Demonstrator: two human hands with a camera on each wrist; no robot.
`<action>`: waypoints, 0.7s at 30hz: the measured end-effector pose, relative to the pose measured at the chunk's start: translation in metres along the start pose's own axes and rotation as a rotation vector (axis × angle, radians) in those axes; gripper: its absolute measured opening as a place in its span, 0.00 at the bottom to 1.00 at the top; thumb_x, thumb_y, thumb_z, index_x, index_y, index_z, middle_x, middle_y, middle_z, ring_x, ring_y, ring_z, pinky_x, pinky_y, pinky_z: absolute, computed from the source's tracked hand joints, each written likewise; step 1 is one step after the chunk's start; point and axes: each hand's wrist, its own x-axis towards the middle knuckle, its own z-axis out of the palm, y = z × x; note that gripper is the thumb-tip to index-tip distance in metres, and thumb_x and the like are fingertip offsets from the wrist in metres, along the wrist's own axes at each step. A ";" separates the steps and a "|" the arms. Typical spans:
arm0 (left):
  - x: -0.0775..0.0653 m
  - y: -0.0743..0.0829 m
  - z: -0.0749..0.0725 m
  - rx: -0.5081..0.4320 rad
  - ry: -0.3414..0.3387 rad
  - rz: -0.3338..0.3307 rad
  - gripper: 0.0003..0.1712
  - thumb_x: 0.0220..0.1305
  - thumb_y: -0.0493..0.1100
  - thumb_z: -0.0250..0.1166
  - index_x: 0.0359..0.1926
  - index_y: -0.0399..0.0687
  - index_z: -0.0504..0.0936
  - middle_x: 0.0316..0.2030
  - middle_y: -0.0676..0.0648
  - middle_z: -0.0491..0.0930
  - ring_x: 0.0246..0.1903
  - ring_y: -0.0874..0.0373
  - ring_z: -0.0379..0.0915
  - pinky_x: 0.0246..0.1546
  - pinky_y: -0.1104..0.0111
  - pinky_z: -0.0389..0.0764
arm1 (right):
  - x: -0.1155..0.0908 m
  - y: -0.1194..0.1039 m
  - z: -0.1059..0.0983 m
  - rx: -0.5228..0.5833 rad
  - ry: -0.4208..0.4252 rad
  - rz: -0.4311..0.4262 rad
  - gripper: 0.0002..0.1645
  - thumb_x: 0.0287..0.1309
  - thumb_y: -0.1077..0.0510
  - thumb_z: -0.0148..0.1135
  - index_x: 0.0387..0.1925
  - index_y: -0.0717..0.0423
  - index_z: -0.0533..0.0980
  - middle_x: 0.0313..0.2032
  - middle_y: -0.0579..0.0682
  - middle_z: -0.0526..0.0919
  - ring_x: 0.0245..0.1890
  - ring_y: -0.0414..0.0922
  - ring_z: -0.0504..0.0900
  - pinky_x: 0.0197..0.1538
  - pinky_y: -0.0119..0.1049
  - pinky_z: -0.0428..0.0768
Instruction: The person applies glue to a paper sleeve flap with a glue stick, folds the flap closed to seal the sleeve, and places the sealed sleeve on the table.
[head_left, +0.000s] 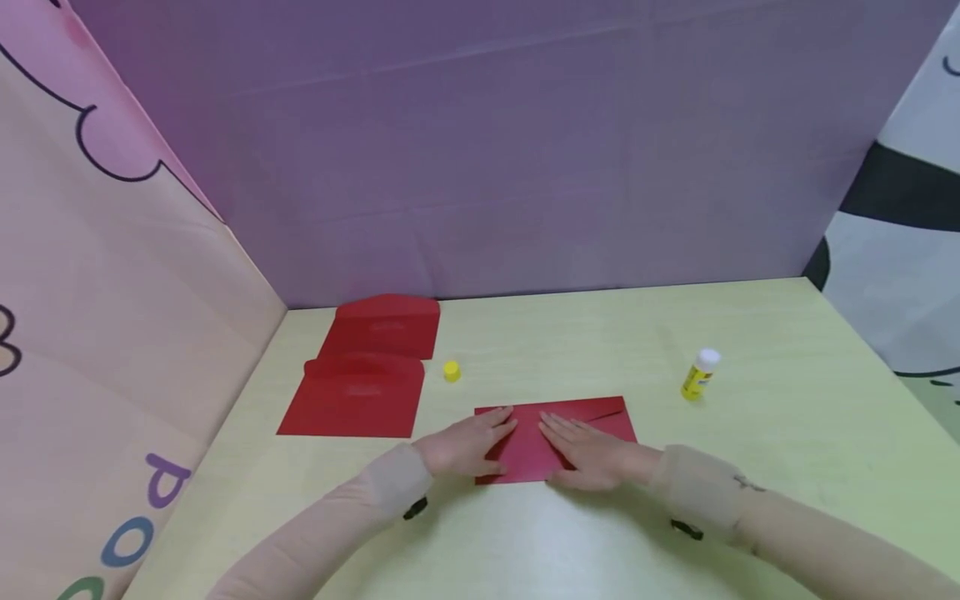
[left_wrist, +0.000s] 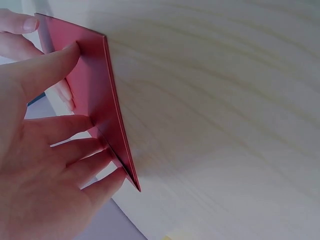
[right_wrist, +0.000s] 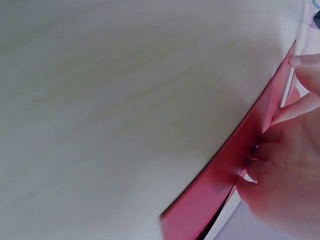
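A red envelope [head_left: 525, 454] lies flat on the table, its flap folded down along the far side. My left hand [head_left: 467, 442] rests on its left part with fingers extended, thumb near the close edge. My right hand [head_left: 588, 450] presses on the middle and right part, fingers straight and pointing left and away. In the left wrist view the left fingertips [left_wrist: 102, 145] touch the flap's edge. The right wrist view has the right hand [right_wrist: 285, 155] on the same envelope [right_wrist: 220, 175], where a dark gap shows under the flap toward one end.
Two more red envelopes [head_left: 356, 404] with raised flaps lie at the left, one behind the other. A small yellow cap [head_left: 452, 372] sits near them. A yellow glue stick with a white end [head_left: 701, 373] stands at the right. A purple panel [head_left: 525, 167] rises behind the table.
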 end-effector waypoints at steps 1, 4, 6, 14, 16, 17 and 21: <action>0.000 0.000 0.000 0.000 0.000 0.002 0.43 0.52 0.55 0.63 0.66 0.51 0.55 0.66 0.50 0.50 0.64 0.56 0.46 0.53 0.67 0.68 | -0.002 0.002 0.000 0.000 0.005 -0.005 0.45 0.56 0.37 0.46 0.67 0.56 0.46 0.68 0.51 0.45 0.67 0.48 0.42 0.65 0.45 0.49; 0.000 -0.001 0.000 0.001 0.001 0.005 0.43 0.51 0.55 0.63 0.66 0.51 0.56 0.66 0.50 0.50 0.64 0.56 0.46 0.52 0.67 0.69 | -0.006 0.006 0.001 -0.004 0.021 -0.011 0.45 0.57 0.38 0.46 0.66 0.57 0.47 0.67 0.52 0.46 0.67 0.49 0.43 0.64 0.46 0.50; 0.000 0.000 0.000 0.001 0.000 0.005 0.43 0.51 0.55 0.63 0.66 0.51 0.56 0.66 0.50 0.50 0.64 0.56 0.46 0.51 0.68 0.70 | -0.008 0.008 0.001 -0.003 0.029 -0.011 0.44 0.57 0.39 0.47 0.66 0.58 0.48 0.67 0.52 0.46 0.67 0.50 0.44 0.64 0.47 0.50; 0.002 -0.001 0.001 -0.003 -0.004 0.010 0.43 0.52 0.55 0.63 0.66 0.50 0.55 0.66 0.50 0.49 0.64 0.56 0.45 0.50 0.68 0.71 | -0.017 0.018 -0.002 -0.012 0.036 0.004 0.42 0.58 0.42 0.48 0.66 0.60 0.50 0.67 0.54 0.48 0.66 0.51 0.45 0.64 0.49 0.48; 0.002 -0.002 0.001 -0.004 -0.003 0.013 0.43 0.52 0.55 0.63 0.66 0.50 0.55 0.67 0.50 0.49 0.65 0.56 0.45 0.50 0.68 0.71 | -0.019 0.021 -0.003 -0.002 0.035 0.014 0.42 0.58 0.42 0.49 0.65 0.60 0.50 0.67 0.55 0.48 0.66 0.52 0.45 0.64 0.50 0.48; 0.002 -0.002 0.002 -0.004 -0.002 0.015 0.43 0.52 0.55 0.63 0.66 0.50 0.55 0.67 0.50 0.49 0.65 0.56 0.45 0.50 0.68 0.71 | -0.020 0.023 -0.003 -0.001 0.035 0.020 0.42 0.57 0.42 0.49 0.65 0.60 0.50 0.67 0.55 0.48 0.66 0.52 0.45 0.64 0.50 0.48; 0.002 -0.003 0.003 -0.009 0.004 0.020 0.43 0.51 0.55 0.64 0.66 0.50 0.56 0.66 0.50 0.49 0.64 0.56 0.45 0.51 0.68 0.70 | -0.024 0.028 -0.005 0.007 0.037 0.025 0.42 0.58 0.43 0.49 0.65 0.63 0.50 0.66 0.56 0.49 0.66 0.53 0.45 0.64 0.52 0.47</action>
